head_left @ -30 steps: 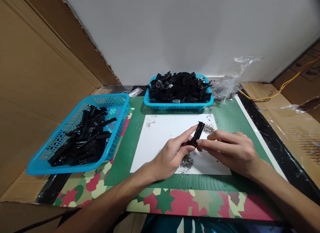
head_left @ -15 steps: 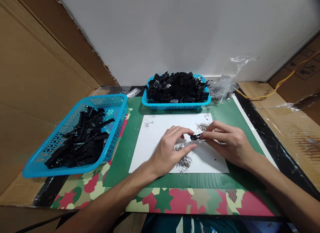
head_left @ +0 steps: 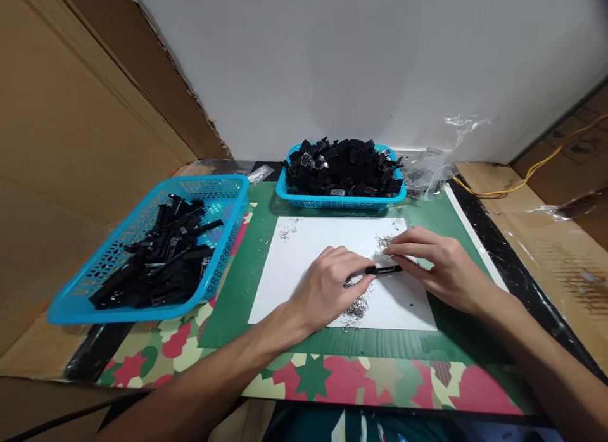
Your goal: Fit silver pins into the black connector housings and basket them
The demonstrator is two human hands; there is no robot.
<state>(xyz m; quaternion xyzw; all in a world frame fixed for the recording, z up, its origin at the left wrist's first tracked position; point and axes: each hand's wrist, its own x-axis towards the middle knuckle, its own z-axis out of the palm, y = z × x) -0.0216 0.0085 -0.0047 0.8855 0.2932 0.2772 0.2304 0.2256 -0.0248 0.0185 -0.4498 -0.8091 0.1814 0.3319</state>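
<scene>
Both hands meet over a white paper sheet (head_left: 308, 252) on a green mat. My left hand (head_left: 332, 287) and my right hand (head_left: 434, 265) pinch the two ends of a small black plastic part (head_left: 386, 270), which lies flat just above the sheet. A heap of tiny metal springs (head_left: 356, 309) lies under my left fingers. A second small heap of springs (head_left: 382, 241) is just beyond my right fingertips.
A blue basket (head_left: 223, 195) with black parts stands tilted at the left. Another blue basket (head_left: 342, 203), piled high with black parts, sits at the back. Crumpled clear plastic bags (head_left: 430, 166) lie beside it. Cardboard walls flank both sides; a yellow wire (head_left: 522, 179) runs at the right.
The black part went from standing upright between my fingers to lying flat low over the paper. Both hands dropped toward the sheet.
</scene>
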